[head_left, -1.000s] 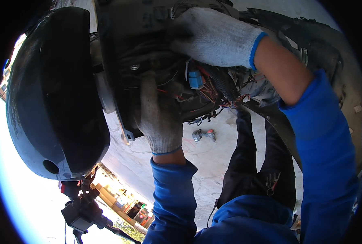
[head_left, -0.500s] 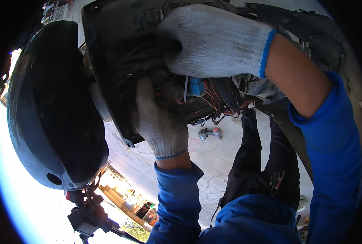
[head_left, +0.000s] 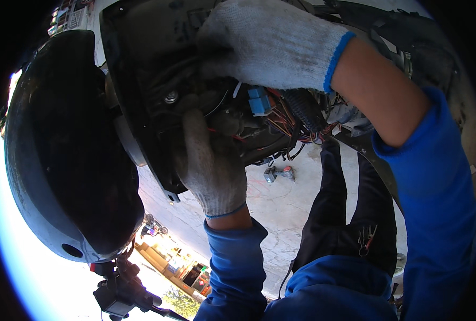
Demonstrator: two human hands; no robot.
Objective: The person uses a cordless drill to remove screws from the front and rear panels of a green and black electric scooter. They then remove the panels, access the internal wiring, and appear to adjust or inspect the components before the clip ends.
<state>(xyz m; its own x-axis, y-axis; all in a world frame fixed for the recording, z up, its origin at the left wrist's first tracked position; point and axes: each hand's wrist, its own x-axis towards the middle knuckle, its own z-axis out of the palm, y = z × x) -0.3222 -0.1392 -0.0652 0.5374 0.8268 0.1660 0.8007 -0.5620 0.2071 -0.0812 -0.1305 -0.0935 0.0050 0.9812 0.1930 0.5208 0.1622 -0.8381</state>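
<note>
My left hand (head_left: 214, 171), in a white knit glove, reaches up into a dark, open vehicle housing (head_left: 133, 59). Its thumb lies against a dark part, and the curled fingers are hidden behind it. Above, my right hand (head_left: 272, 45), gloved the same way, reaches in from the right with its fingers bent down into shadow; what they grip is hidden. Beside the hands hang a bundle of coloured wires (head_left: 280, 122), a blue connector block (head_left: 260, 101) and a black corrugated tube (head_left: 302, 111). A shiny bolt head (head_left: 171, 97) sits close above my left thumb.
A large glossy black shell (head_left: 61, 150) stands at the left, with a handlebar control (head_left: 121, 291) below it. On the concrete floor lies a cordless power tool (head_left: 279, 174). Small tools (head_left: 365, 241) hang at my trousers. Dark body panels (head_left: 403, 37) are at the upper right.
My right hand has shifted slightly up and left. The bolt head now shows plainly above my left thumb, and the white strip by the blue connector shows less. The whole view has tilted a little.
</note>
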